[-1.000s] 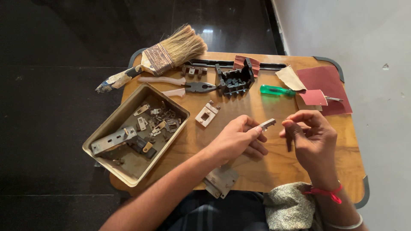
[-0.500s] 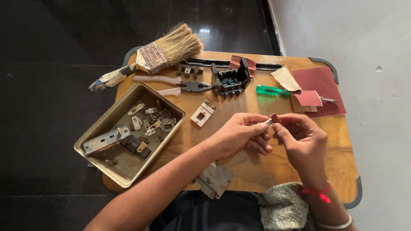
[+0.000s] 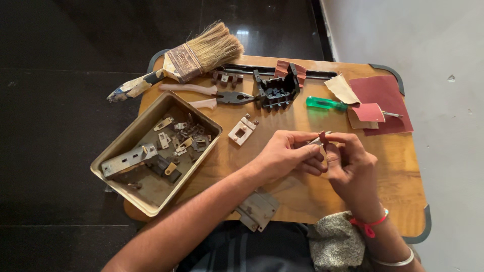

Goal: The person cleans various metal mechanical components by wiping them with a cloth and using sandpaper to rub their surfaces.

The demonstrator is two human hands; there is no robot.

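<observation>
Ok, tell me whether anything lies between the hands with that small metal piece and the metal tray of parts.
Nothing visible does. The left hand and right hand pinch the small metal piece above bare wood; the white switch part lies farther back, off the line to the tray.

One head view looks steeply down, close, onto the wooden table (image 3: 302, 191).

Soft, even daylight fills the scene, brightest on the pale wall (image 3: 443, 60) at the right. The dark floor (image 3: 60, 126) is glossy and throws back a small white glare spot just above the brush (image 3: 201, 53). The wooden table (image 3: 302, 191) is evenly lit, with only faint, short shadows under the hands and tools. Everything looks sharp; there is slight wide-angle stretching towards the corners. No motion blur shows.
</observation>
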